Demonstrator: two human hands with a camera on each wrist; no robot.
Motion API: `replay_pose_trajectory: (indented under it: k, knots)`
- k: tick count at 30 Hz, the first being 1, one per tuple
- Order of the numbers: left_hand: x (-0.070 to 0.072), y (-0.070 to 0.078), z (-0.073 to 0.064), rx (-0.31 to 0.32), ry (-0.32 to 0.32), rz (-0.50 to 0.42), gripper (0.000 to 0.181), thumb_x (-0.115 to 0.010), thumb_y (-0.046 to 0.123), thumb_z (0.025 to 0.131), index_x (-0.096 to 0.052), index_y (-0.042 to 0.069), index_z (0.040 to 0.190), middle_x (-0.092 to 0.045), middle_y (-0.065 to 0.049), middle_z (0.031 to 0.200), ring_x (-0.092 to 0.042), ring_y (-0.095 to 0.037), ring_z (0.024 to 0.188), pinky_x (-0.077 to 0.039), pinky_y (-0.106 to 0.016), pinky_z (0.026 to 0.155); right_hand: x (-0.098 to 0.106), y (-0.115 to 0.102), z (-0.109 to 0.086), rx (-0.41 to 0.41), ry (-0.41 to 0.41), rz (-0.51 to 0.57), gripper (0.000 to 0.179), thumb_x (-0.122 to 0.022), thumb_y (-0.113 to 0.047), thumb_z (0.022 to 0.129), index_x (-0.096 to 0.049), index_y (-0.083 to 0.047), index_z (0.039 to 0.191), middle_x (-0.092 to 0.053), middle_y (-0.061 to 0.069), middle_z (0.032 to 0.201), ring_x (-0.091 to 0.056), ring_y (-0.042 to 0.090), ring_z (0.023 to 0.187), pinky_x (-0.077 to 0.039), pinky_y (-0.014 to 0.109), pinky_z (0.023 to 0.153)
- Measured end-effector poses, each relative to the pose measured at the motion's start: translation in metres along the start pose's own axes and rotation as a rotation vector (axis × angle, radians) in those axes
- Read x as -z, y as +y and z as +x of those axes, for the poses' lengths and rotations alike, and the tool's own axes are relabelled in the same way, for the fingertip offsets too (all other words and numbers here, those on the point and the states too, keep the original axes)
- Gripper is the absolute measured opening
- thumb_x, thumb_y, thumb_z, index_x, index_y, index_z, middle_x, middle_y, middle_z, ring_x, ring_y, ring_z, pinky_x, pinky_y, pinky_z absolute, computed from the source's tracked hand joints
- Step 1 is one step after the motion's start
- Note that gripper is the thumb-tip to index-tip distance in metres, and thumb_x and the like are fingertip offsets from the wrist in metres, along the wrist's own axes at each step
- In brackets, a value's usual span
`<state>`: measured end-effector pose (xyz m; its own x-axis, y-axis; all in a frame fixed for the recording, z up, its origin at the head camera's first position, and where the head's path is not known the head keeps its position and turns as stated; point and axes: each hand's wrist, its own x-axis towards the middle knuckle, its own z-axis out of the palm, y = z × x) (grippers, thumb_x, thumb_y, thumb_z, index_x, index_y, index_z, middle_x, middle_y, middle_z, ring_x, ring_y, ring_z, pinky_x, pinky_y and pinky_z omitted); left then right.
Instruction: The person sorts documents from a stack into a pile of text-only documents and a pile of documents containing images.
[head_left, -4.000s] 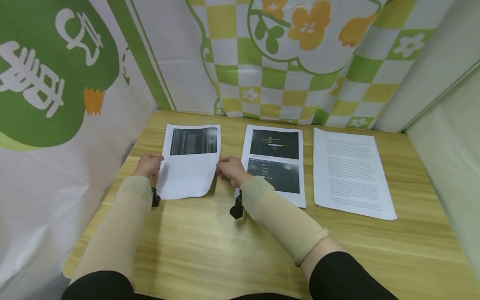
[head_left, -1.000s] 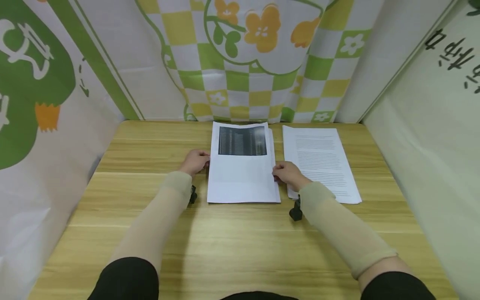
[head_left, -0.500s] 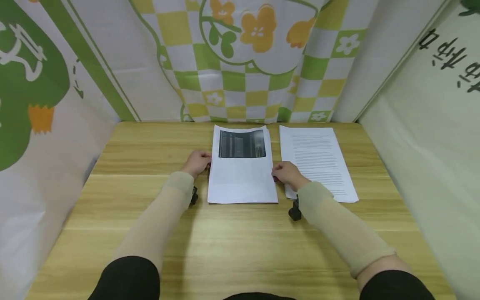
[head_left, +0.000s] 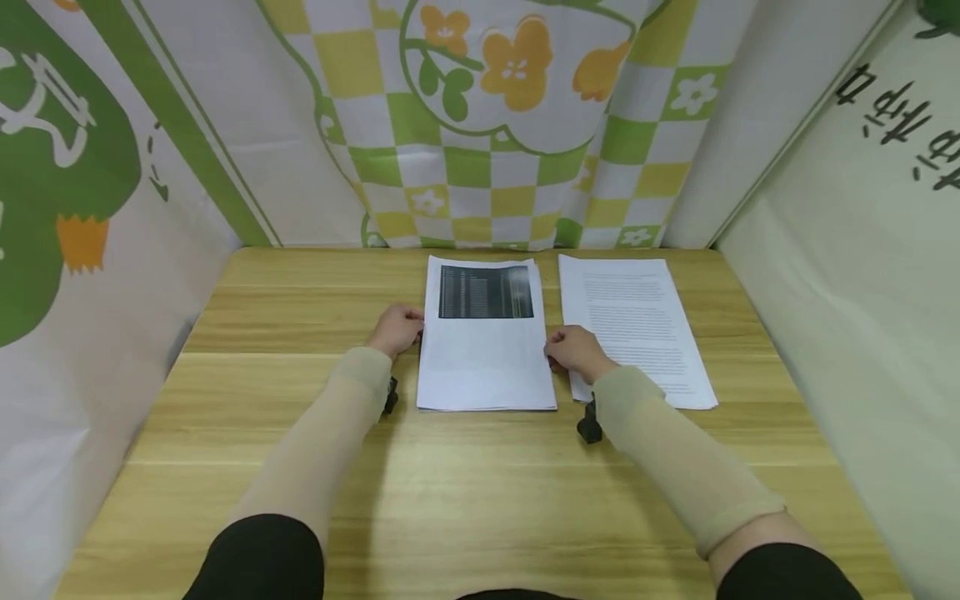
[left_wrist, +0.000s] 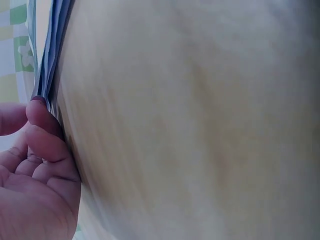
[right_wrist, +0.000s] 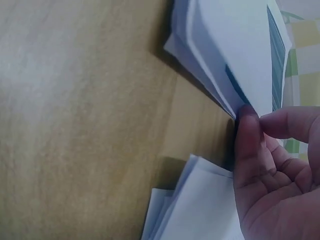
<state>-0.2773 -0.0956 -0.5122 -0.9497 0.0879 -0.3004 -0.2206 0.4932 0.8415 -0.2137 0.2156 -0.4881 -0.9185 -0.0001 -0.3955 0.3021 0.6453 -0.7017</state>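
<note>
A stack of printed paper (head_left: 486, 362) lies on the table's far middle, a dark printed table across its top sheet. My left hand (head_left: 397, 328) holds the stack's left edge with curled fingers. In the left wrist view, the fingertips (left_wrist: 40, 107) meet the ends of several layered sheets (left_wrist: 52, 50). On the opposite side, my right hand (head_left: 576, 350) pinches the right edge between thumb and index finger. Seen from the right wrist, the sheets (right_wrist: 215, 60) fan slightly apart there. A second stack of text pages (head_left: 637, 325) lies just right, partly behind the right hand.
Both stacks sit on a wood-grain table (head_left: 465, 500), close to its back edge. A checkered, flowered cloth (head_left: 487, 167) hangs behind it. White printed sheeting (head_left: 840, 292) closes off the right side, and similar sheeting (head_left: 45, 433) the left.
The paper with the dark table has moved right and now covers the middle stack, both hands moving along with it. Over the last second its sheets settled lower and lie more evenly.
</note>
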Motion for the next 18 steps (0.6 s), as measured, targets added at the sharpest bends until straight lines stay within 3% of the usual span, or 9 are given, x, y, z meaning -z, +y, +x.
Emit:
replay_pose_trajectory:
  k: [10,18]
  knots:
    - [-0.0016,0.0069,-0.0057,0.013,0.000,0.088,0.026,-0.051,0.008,0.096,-0.061,-0.004,0.117,-0.061,-0.016,0.100,-0.056,-0.020,0.082,-0.048,-0.029,0.072,-0.0005,-0.0031,-0.0057,0.043,0.022,-0.063,0.018,-0.054,-0.011,0.091,-0.062,0.002,0.098,-0.065,0.009,0.078,-0.061,0.015,0.065,-0.050,0.026,0.061]
    - [-0.0010,0.0049,-0.0039,0.018,0.005,0.097,0.024,-0.051,0.008,0.096,-0.061,-0.004,0.114,-0.061,-0.015,0.098,-0.057,-0.020,0.080,-0.047,-0.028,0.068,-0.0021,-0.0008,-0.0020,0.026,0.026,-0.095,0.016,-0.053,-0.014,0.092,-0.062,-0.001,0.096,-0.065,0.009,0.079,-0.061,0.017,0.067,-0.048,0.025,0.060]
